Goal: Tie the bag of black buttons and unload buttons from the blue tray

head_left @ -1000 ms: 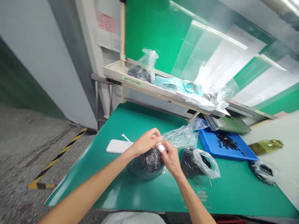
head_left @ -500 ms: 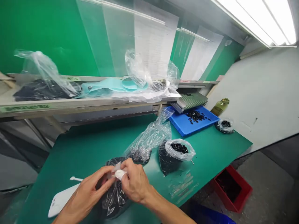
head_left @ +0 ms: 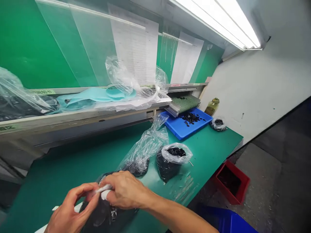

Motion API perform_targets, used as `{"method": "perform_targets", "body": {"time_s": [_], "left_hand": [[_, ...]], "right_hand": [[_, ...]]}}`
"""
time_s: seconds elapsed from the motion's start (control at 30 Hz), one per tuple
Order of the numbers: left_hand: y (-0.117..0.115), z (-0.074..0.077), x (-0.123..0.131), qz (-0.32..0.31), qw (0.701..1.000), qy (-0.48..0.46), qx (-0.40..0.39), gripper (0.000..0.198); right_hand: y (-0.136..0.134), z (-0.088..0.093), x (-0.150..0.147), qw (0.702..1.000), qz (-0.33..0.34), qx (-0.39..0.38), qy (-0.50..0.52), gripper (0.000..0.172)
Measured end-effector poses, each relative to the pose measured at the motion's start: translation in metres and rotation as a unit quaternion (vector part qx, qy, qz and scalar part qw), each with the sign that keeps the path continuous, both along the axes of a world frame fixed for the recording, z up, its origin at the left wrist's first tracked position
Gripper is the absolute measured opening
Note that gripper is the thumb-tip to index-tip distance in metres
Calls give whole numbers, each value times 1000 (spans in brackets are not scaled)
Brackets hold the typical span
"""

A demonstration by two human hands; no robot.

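Observation:
My left hand (head_left: 76, 205) pinches the gathered neck of a clear plastic bag (head_left: 104, 215) filled with dark parts. My right hand (head_left: 125, 191) is closed round the same twisted white neck, close beside the left fingertips. The bag rests on the green table (head_left: 97, 155) below both hands, partly covered by them. Just beyond them lies another clear bag (head_left: 145, 147) with a few black parts at its near end. To the right stands an open plastic bag (head_left: 170, 165) full of small black pieces, its rim folded outward.
A blue tray (head_left: 181, 131) with loose black pieces sits at the back, below a ribbed green sloping surface (head_left: 186, 104). Nearby are a small bag (head_left: 218, 124) and a bottle (head_left: 212, 106). On the floor stand a red bin (head_left: 243, 191) and a blue bin (head_left: 233, 221).
The view has swung right, so the scene sits further left. Both hands stay at the bag's neck; the right hand has turned, its back now facing up.

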State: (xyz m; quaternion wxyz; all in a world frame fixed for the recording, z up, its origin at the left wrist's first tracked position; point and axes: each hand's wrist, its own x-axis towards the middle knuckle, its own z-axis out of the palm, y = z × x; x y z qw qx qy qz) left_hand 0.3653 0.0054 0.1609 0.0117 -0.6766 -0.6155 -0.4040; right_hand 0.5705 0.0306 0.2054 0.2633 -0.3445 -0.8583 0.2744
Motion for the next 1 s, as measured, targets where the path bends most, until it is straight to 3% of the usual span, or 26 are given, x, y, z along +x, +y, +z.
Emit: {"method": "perform_targets", "body": {"time_s": [0.2,0.3,0.37,0.43,0.53,0.63,0.83,1.0], "left_hand": [[-3,7,6,-133,986,22,102,13],[-11,19,12,-221,964,82,124,15],[-17,26,17,-238,954,128,132,10],[-21,29,19,-239,945,163,151,12],[-25,24,21,-224,948,160,158,16],[-31,18,22,-192,959,138,159,15],[-31,8,18,-170,961,160,146,20],[-42,5,24,-112,977,93,155,17]], "right_hand": [[26,13,1,993,53,-38,-95,30],[27,22,5,989,74,-36,-120,23],[28,25,7,987,95,-45,-119,13],[31,23,8,983,133,-89,-95,6],[38,17,7,952,195,-234,-26,13],[41,14,6,925,196,-324,22,12],[39,16,3,916,198,-347,12,16],[37,10,6,887,202,-408,82,9]]}}
